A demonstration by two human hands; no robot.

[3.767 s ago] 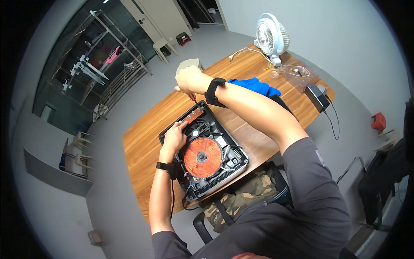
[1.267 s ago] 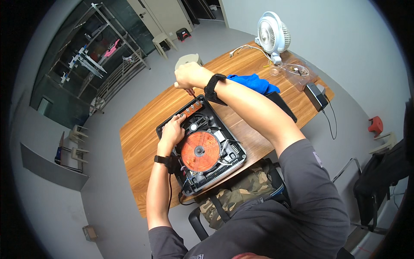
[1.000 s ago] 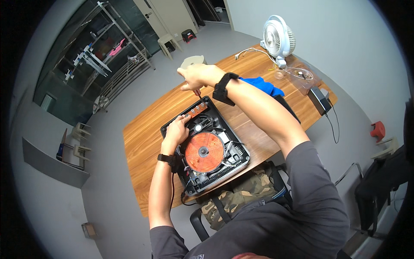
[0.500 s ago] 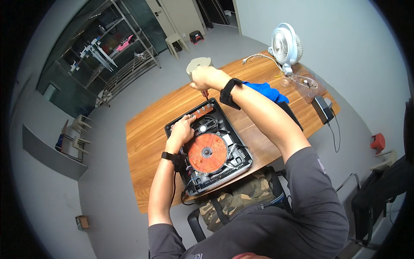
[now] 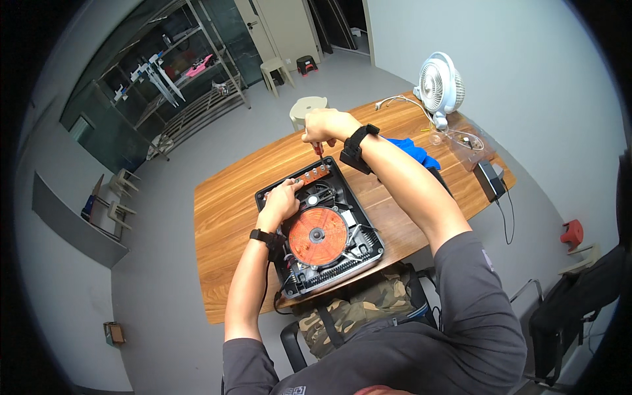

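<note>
An opened induction cooker (image 5: 363, 220) lies on the wooden table, its black casing showing a round copper coil (image 5: 318, 236), wiring and other parts. Along its far edge runs a narrow orange circuit board (image 5: 314, 176) with small round buttons. My left hand (image 5: 282, 201) is on the left part of this board, fingers partly curled over it and one fingertip pressing its top. Above the board's right end, my right hand (image 5: 327, 125) grips a screwdriver (image 5: 319, 150) with a red handle. Its shaft points down at the board; the tip is too small to make out.
A blue cloth (image 5: 413, 153) lies right of my right forearm. Toward the table's right end stand a white fan (image 5: 441, 85) with its cable, a clear plastic sheet with small parts and a black box (image 5: 488, 179). Behind the table is a pale stool (image 5: 308, 105).
The whole view has shifted slightly. My right hand has tilted a little, so more of the red screwdriver handle shows. The left hand still rests on the board.
</note>
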